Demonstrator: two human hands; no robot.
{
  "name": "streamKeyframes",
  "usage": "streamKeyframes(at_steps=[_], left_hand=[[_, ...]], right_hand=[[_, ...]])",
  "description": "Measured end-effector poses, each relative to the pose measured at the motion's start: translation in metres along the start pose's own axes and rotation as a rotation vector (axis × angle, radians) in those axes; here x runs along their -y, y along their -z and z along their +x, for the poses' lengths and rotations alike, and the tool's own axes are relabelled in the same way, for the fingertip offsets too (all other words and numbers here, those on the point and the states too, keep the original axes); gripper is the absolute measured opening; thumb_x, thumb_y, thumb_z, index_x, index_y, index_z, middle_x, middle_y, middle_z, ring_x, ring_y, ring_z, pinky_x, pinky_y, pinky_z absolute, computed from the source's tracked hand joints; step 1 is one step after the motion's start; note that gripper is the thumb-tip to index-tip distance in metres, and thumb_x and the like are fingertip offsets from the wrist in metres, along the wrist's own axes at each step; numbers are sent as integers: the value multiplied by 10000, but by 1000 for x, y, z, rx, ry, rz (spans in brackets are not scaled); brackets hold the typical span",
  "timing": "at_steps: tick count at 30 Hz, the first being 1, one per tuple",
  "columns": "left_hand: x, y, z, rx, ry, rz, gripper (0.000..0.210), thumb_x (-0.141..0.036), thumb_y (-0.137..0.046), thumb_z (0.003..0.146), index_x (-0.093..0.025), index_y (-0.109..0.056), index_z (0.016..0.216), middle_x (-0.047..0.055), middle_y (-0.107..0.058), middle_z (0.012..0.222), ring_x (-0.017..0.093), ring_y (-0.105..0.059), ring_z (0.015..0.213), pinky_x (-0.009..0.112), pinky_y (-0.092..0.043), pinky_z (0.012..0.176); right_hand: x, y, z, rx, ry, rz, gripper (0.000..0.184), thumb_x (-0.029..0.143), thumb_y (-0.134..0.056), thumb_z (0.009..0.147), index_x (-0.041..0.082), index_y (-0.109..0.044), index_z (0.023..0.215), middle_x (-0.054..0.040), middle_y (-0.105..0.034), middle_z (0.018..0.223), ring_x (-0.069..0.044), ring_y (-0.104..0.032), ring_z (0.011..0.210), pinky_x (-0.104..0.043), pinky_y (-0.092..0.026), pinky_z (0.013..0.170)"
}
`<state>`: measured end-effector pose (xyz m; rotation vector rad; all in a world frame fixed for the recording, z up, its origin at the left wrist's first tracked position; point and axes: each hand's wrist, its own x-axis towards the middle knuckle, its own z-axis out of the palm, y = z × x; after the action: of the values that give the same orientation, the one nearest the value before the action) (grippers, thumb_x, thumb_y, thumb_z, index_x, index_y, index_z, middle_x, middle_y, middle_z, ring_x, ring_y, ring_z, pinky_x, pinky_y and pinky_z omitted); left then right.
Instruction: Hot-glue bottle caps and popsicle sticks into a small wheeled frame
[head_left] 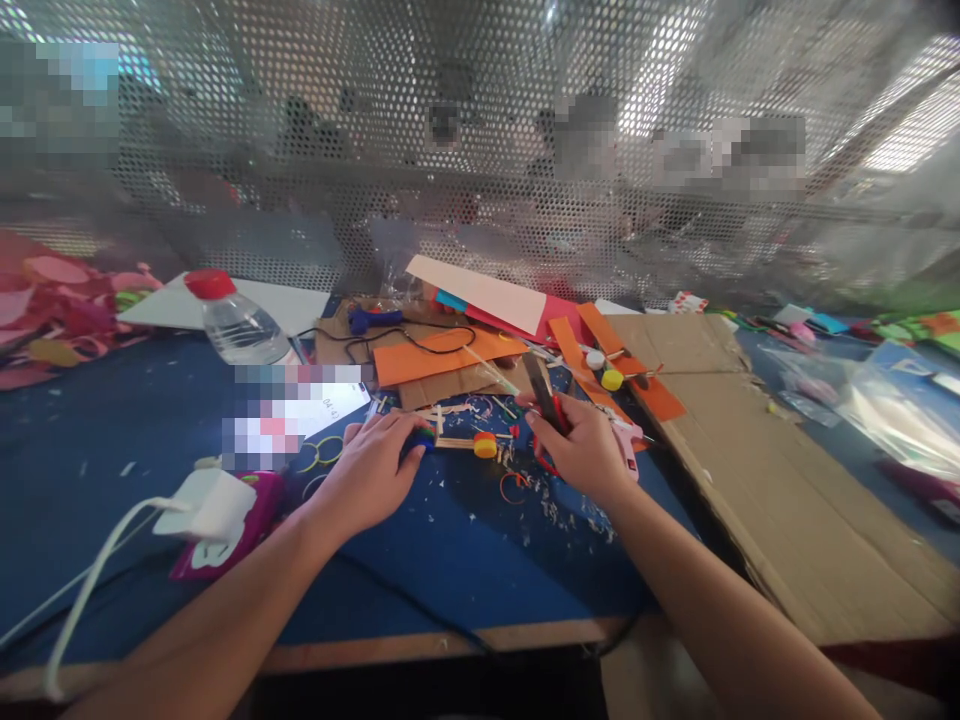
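Observation:
My left hand (381,468) is closed over one end of a small stick-and-bottle-cap piece lying on the blue tabletop. Blue and green bits show by its thumb, and pale sticks (456,442) run right to a yellow bottle cap (485,446). My right hand (589,447) grips a pair of scissors (541,385) with red handles and dark blades pointing up and away. Beside that hand a pink glue gun (628,445) is partly hidden. An orange ring (514,488) and scattered pale shavings lie between the hands.
Left stand a bottle with a red cap (238,325), a lit phone (330,408) and a white charger (214,505) in a purple power strip. Orange card strips (442,358) lie ahead. Long cardboard (787,490) covers the right side. A perforated sheet (480,150) rises behind.

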<state>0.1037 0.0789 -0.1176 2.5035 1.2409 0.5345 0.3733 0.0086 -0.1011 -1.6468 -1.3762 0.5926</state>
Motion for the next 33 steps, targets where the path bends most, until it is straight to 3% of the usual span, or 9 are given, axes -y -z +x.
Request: streamKeyframes(at_steps=[8, 15, 19, 33], left_hand=[[4, -5, -2, 14, -29, 49, 214, -300, -588, 974, -255, -625, 1180, 77, -702, 1226, 326, -606, 1200, 511, -394, 1001], [3, -3, -2, 9, 0, 112, 218, -307, -560, 982, -245, -636, 1176, 77, -697, 1219, 324, -604, 1175, 496, -413, 972], [3, -3, -2, 12, 15, 142, 245, -268, -545, 969, -241, -635, 1195, 83, -683, 1244, 330, -600, 1180, 496, -429, 958], [4, 1, -1, -11, 47, 206, 316, -190, -575, 918, -221, -624, 1229, 94, -693, 1213, 354, -601, 1154, 527, -433, 952]], right_hand=[[-6, 1, 2, 76, 33, -319, 240, 396, -597, 922, 214, -745, 972, -6, -643, 570, -204, -598, 555, -291, -388, 556], [-7, -1, 1, 85, 73, -393, 232, 396, -582, 918, 212, -672, 807, -3, -609, 588, -183, -545, 567, -284, -328, 566], [-9, -3, 1, 102, 129, -426, 290, 392, -585, 922, 220, -557, 689, 3, -583, 625, -160, -499, 583, -282, -297, 572], [-16, -5, 5, 161, 198, -486, 256, 339, -591, 949, 215, -563, 727, -43, -626, 816, -196, -592, 731, -300, -364, 659]])
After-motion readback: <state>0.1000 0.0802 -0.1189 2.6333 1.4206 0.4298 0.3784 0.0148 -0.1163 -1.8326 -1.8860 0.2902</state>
